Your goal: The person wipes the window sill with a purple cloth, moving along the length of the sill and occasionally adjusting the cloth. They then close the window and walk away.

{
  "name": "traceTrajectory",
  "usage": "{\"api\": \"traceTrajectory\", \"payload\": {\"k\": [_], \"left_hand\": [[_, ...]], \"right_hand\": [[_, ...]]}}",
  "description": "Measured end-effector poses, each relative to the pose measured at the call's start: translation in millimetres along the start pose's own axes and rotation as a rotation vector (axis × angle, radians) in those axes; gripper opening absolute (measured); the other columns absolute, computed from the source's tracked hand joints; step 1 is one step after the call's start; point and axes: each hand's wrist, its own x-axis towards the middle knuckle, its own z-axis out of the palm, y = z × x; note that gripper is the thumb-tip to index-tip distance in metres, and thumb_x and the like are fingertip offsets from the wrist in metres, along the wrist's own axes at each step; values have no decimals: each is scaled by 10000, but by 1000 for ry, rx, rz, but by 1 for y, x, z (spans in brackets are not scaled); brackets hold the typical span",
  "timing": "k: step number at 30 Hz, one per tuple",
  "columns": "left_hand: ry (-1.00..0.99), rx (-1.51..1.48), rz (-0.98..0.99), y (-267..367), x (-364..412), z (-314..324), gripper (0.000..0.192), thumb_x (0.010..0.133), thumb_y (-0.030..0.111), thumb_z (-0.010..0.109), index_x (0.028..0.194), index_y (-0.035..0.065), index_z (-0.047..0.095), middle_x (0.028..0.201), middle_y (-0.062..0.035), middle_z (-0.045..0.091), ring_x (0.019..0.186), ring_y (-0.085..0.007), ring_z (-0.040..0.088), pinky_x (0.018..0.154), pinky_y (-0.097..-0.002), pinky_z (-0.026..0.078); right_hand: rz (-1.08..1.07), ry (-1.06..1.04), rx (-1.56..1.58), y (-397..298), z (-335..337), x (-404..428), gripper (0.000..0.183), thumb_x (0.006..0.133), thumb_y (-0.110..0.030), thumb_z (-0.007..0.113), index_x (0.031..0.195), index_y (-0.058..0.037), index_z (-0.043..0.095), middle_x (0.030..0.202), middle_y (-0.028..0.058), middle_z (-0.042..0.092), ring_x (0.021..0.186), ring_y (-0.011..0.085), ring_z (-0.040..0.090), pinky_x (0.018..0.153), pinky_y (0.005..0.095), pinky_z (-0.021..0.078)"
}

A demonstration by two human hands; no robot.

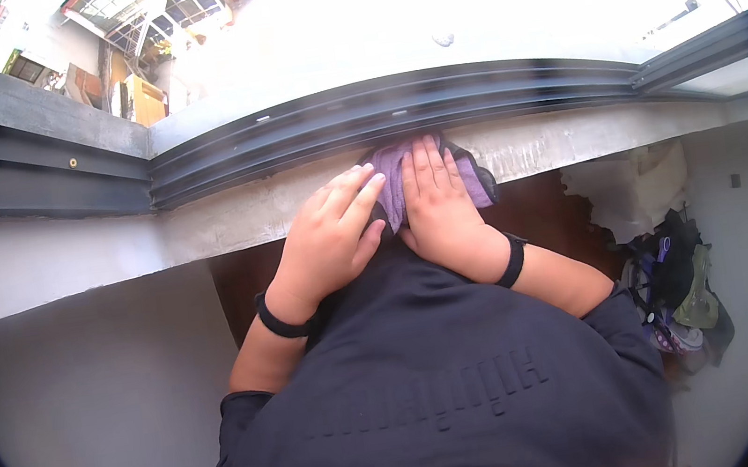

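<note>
A purple cloth with a dark edge lies on the pale window sill, partly hanging over its near edge. My right hand presses flat on the cloth, fingers pointing towards the window frame and nearly together. Just left of it, my left hand has its fingers spread, with the fingertips at the cloth's left edge; whether they touch it is hard to tell. Each wrist wears a black band. The part of the cloth under my right palm is hidden.
Beyond the sill runs the dark metal window track, with a frame upright at left. Bright outdoors lies past it. A wall stands below the sill at left. Bags and clothing are piled low at right.
</note>
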Motion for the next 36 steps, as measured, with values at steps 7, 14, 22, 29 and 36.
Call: {"api": "traceTrajectory", "payload": {"k": [7,14,22,29,36], "left_hand": [[-163,170,-308,7,-51,-4,744,974,368,671,1485,-119,435,1550,-323,427,1502,-471,346,1245,-537,265],[-85,49,-572,9,-75,-14,850,1085,554,390,1600,-101,223,1648,-379,191,1545,-536,183,1258,-557,196],[-10,151,-552,-1,-84,-2,814,1097,574,271,1634,-33,206,1657,-393,136,1551,-547,150,1252,-593,161],[-173,175,-590,1,-68,-16,720,1095,543,316,1629,61,299,1637,-418,144,1534,-573,154,1247,-609,163],[-101,179,-648,12,-55,-8,698,1085,592,294,1610,139,379,1640,-406,159,1532,-571,171,1237,-637,162]], "right_hand": [[-382,48,-148,-29,15,31,659,935,-229,548,1505,87,449,1623,271,361,1559,379,289,1277,497,221],[-575,-34,16,-99,34,76,809,887,-393,617,1569,-5,417,1681,259,270,1597,382,182,1290,526,135],[-664,-19,64,-109,32,87,787,902,-456,602,1587,-112,423,1686,252,269,1588,419,174,1267,595,133],[-697,45,43,-105,37,87,719,946,-455,549,1563,-102,436,1640,288,328,1529,467,294,1221,653,234],[-743,91,144,-95,44,91,812,876,-532,613,1564,-139,436,1638,285,329,1526,479,285,1213,656,246]]}}
